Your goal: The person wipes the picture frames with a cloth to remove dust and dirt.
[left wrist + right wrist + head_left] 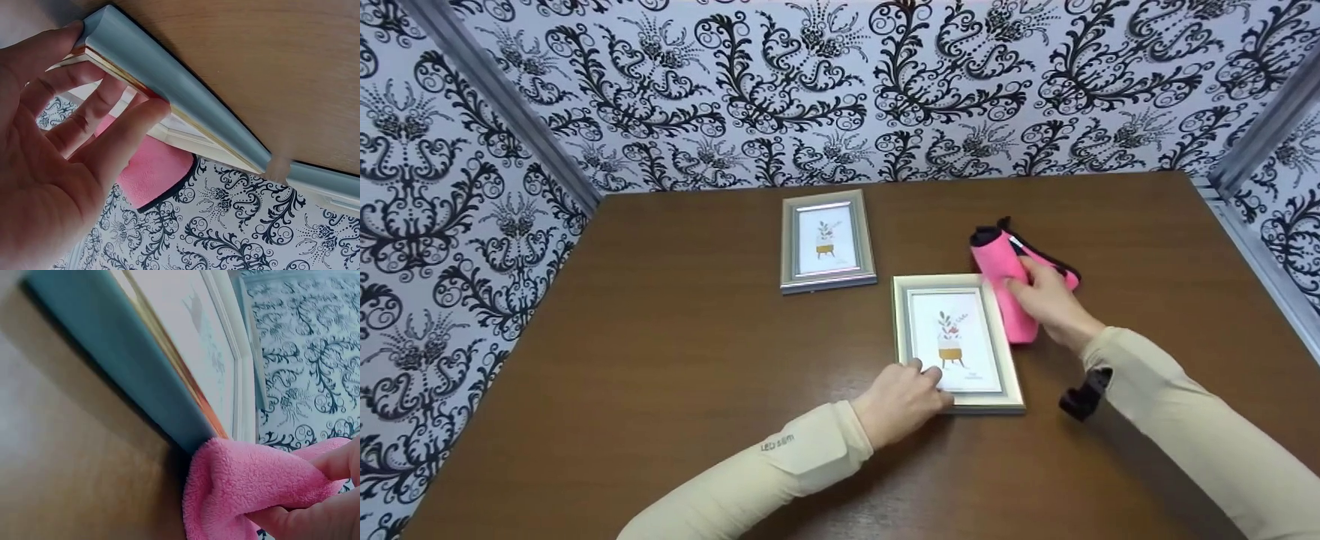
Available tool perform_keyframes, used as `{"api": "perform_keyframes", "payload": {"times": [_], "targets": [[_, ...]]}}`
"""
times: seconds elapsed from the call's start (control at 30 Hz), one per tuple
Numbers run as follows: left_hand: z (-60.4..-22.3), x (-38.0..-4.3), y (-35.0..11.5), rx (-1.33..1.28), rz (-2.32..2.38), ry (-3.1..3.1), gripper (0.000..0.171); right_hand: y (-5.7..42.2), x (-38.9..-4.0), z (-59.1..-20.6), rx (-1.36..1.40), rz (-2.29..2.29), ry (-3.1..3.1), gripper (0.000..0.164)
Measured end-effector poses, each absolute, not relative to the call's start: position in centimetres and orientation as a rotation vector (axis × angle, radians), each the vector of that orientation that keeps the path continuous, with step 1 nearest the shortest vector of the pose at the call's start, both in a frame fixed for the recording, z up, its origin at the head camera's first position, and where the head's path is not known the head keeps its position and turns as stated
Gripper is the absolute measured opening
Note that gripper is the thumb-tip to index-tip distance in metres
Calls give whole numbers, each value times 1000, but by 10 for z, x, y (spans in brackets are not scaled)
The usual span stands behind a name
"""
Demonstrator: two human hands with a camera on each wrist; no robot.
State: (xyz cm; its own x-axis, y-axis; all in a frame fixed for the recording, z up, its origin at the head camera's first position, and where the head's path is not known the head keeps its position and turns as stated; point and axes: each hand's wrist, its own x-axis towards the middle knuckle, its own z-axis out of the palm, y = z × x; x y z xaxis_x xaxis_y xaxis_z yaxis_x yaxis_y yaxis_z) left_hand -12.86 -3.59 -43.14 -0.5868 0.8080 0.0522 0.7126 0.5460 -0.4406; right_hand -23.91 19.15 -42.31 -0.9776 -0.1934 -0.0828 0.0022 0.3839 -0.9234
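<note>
A light gold picture frame [958, 341] lies face up on the table, showing a print of a potted plant. My left hand [901, 401] grips its near left part, fingers over the front and thumb at the edge; the left wrist view shows the hand [67, 135] around the bluish-grey side. With my right hand [1050, 300] I hold a bunched pink cloth [1001, 262] with black trim. In the right wrist view the fluffy cloth [242, 478] touches the frame's side [124, 354] at a corner.
A second, similar picture frame [829, 238] lies farther back, left of the first, on the brown wooden table [675, 337]. Black-and-white patterned walls [840, 90] rise behind the table and at both sides. A black strap device [1084, 397] hangs at the right wrist.
</note>
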Motion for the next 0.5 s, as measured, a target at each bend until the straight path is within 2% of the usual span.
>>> {"api": "perform_keyframes", "payload": {"times": [0.2, 0.4, 0.5], "targets": [[-434, -128, -34, -1260, 533, -2518, 14, 195, -216, -424, -219, -1562, 2481, 44], [-433, -130, -33, -1256, 503, -2535, 15, 199, -174, -427, -284, -1496, 2547, 57], [-433, -130, -33, -1265, 493, -2548, 16, 201, -158, -431, -232, -1561, 2537, 54]]}}
